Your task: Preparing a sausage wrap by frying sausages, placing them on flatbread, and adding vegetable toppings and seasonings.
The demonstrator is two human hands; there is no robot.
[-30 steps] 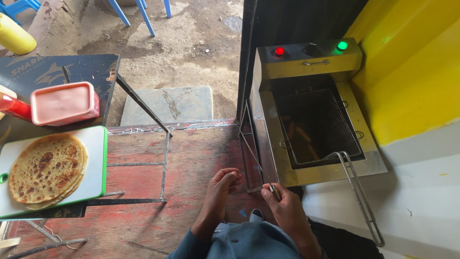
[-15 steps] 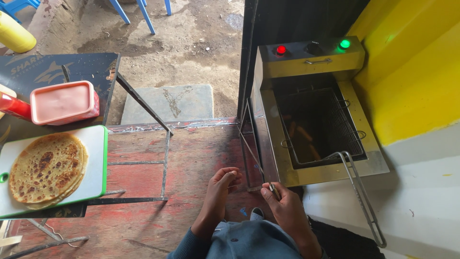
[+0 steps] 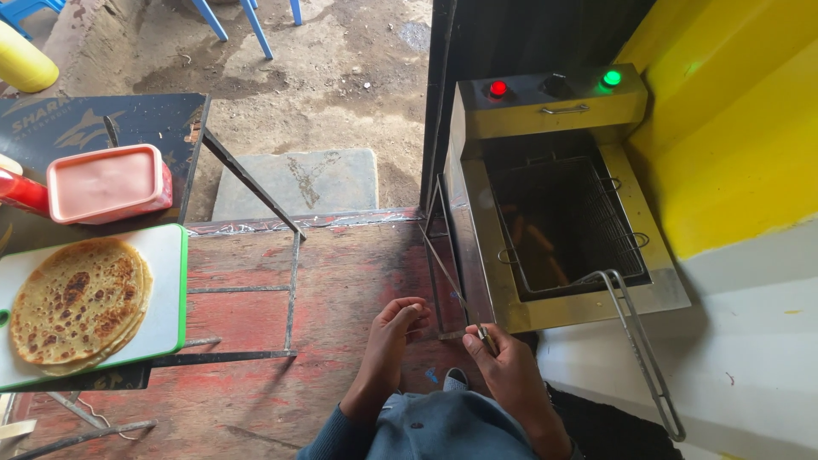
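My right hand is shut on a thin metal stick that points up and left toward the fryer's near corner. My left hand hovers beside it over the red wooden floor, fingers loosely curled and holding nothing. Just beyond both hands stands a steel deep fryer. Its wire basket sits in the oil with a few orange-brown pieces inside. The basket's long handle reaches toward me on the right, apart from my right hand.
A red lamp and a green lamp glow on the fryer's back panel. At left, a table carries a green-rimmed white board with stacked flatbreads, a pink lidded tub and a red bottle. A yellow wall stands at right.
Both hands stay in nearly the same place; the view has only shifted slightly.
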